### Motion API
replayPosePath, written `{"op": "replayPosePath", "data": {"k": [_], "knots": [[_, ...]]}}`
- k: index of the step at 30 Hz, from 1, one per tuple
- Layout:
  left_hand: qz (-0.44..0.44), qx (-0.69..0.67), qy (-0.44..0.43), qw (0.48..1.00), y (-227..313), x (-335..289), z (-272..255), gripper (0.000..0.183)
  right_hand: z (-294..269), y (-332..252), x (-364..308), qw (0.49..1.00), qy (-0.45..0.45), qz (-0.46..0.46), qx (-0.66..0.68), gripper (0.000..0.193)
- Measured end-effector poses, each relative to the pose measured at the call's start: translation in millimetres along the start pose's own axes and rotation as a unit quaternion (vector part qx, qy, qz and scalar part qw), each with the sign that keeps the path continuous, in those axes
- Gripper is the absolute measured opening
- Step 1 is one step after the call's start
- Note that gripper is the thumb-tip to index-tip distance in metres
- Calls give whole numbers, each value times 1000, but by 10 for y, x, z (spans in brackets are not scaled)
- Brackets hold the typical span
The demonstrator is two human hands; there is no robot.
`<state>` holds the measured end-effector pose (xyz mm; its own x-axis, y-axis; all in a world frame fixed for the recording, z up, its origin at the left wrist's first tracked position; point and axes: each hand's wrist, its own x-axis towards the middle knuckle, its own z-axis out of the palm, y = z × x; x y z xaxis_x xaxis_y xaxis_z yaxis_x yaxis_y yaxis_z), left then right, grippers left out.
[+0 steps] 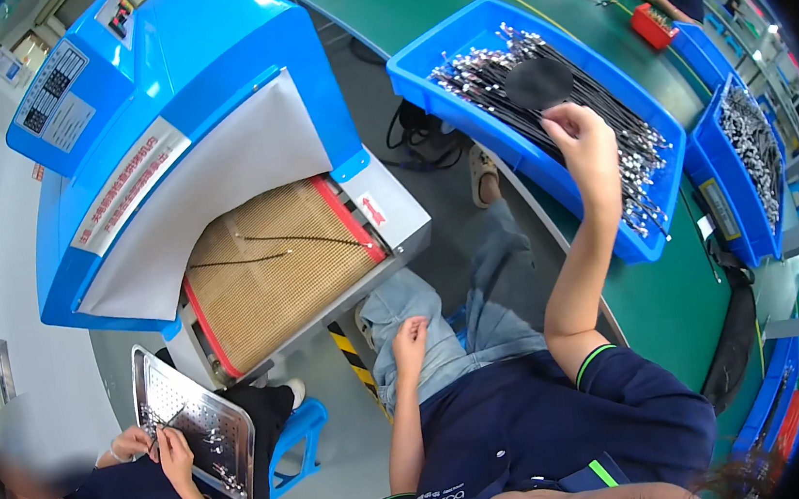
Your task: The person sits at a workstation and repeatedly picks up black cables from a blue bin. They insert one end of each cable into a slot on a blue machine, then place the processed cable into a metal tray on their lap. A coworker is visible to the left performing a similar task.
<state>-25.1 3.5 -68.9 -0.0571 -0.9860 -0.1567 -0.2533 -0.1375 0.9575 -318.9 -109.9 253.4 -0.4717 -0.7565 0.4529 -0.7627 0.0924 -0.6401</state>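
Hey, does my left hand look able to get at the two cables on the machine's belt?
Probably yes: your left hand is near the machine, and the two cables lie uncovered on the belt, with nothing visible blocking the way.

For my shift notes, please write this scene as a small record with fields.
Left hand: over the jeans, nothing visible in it
Right hand: over a blue bin; whether it holds anything is unclear
Bin contents: many black cables with silvery ends
Belt: brown with red edges, two loose cables on it
Machine: blue, belt at its opening
Co-worker's hands: over a metal tray
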Motion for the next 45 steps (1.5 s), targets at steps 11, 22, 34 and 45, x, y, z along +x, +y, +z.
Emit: {"op": "replayPosePath", "data": {"k": [11,22,34,45], "knots": [[-10,2,6,1000,-65,-8,-29,11,-192,26,-101,984,-94,85,-126,12],[8,31,-13,999,-11,-3,-45,19,-149,199,42,998,57,29,-4,12],[2,1,10,1000,-55,-14,-11,13,-12,421,53,977,-142,2,-157,54],[41,19,-37,998,5,109,146,12,102,129,688,877,-385,22,-285,56]]}}
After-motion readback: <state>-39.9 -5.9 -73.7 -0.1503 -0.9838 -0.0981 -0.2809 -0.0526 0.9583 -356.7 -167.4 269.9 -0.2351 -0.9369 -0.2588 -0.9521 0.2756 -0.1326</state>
